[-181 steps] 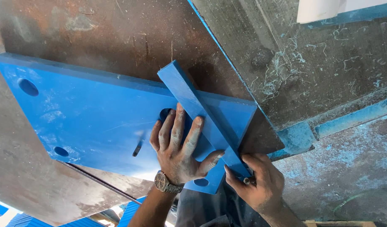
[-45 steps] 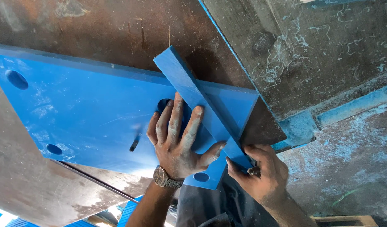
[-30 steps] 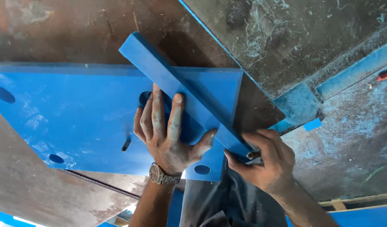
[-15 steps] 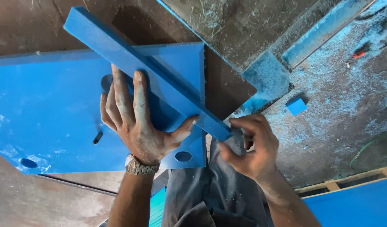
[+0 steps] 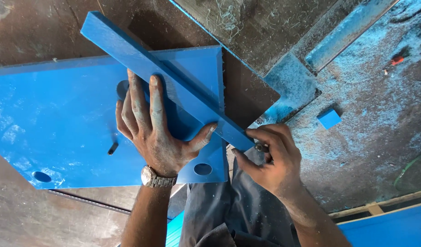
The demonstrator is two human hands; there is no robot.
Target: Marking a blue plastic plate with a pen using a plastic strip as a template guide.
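Observation:
A large flat blue plate (image 5: 59, 114) with round holes lies on a rusty metal table (image 5: 41, 27). A long blue bar (image 5: 160, 75) rests diagonally across the plate's right part. My left hand (image 5: 153, 130), wearing a wristwatch, is pressed flat on the plate, fingers spread, thumb against the bar's lower edge. My right hand (image 5: 272, 160) is closed at the bar's lower right end and pinches a small dark metal object there; what it is I cannot tell.
A small dark pin (image 5: 112, 148) sticks out of the plate left of my left hand. A small blue offcut (image 5: 329, 118) lies on the dusty floor at right, among blue shavings. A blue panel (image 5: 393, 226) sits at the bottom right corner.
The view has swung, so plate, bar and hands shifted in the picture. Both hands hold the same places on the plate and the bar's end.

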